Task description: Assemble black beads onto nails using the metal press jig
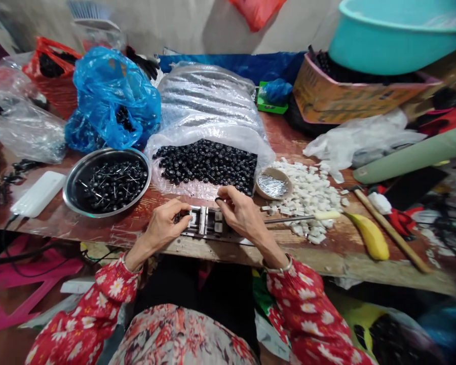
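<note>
A small metal jig (204, 221) lies at the table's front edge. My left hand (166, 221) is at its left end, fingers closed around something I cannot make out. Over the jig's right side, my right hand (240, 212) pinches a small black piece (219, 201). Just behind, an open clear bag holds many black round parts (209, 159). A small bowl of metal pins (272, 186) and a heap of white pieces (307, 195) are to the right. On the left is a steel bowl (69, 195) with black parts and pins.
A screwdriver-like rod (325, 215), a banana (370, 237) and a wooden stick (393, 230) lie right. A white power bank (40, 193) and a blue bag (116, 96) are left. A cardboard box (338, 99) supports a turquoise basin (399, 43) at the back right.
</note>
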Demonstrator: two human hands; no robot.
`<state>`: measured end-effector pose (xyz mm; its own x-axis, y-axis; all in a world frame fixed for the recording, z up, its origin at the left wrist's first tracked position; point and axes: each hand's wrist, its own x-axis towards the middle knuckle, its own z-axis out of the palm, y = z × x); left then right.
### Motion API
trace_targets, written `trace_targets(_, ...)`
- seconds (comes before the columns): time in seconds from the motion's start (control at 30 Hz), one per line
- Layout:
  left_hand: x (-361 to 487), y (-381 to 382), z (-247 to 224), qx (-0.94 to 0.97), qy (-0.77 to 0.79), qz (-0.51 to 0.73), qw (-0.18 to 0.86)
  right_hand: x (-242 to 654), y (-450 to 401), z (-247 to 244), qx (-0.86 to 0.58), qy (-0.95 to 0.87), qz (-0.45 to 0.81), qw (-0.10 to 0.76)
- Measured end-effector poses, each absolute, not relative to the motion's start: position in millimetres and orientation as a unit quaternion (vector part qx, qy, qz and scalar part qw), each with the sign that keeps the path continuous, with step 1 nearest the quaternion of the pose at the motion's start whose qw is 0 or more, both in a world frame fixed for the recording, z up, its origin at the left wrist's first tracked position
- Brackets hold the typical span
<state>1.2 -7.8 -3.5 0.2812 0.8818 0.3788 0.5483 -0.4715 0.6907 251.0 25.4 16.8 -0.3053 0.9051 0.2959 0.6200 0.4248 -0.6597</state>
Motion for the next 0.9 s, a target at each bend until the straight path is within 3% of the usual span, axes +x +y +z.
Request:
trace_targets(0.33,5,-15,-2,0.803,0.439,0.362,0.177,257,-37,1,-0.475,-0.769,0.222,0.365)
trace_targets(0.77,6,-22,-4,0.876,0.433,0.209,0.044,241,-44,-10,-0.518,-0.796,0.112,0.293)
trace_targets(0.9,12,-23,-1,0.869,0.453,0.195,0.044,235,-48,-12,-0.533,-0.797,0.062,0.278)
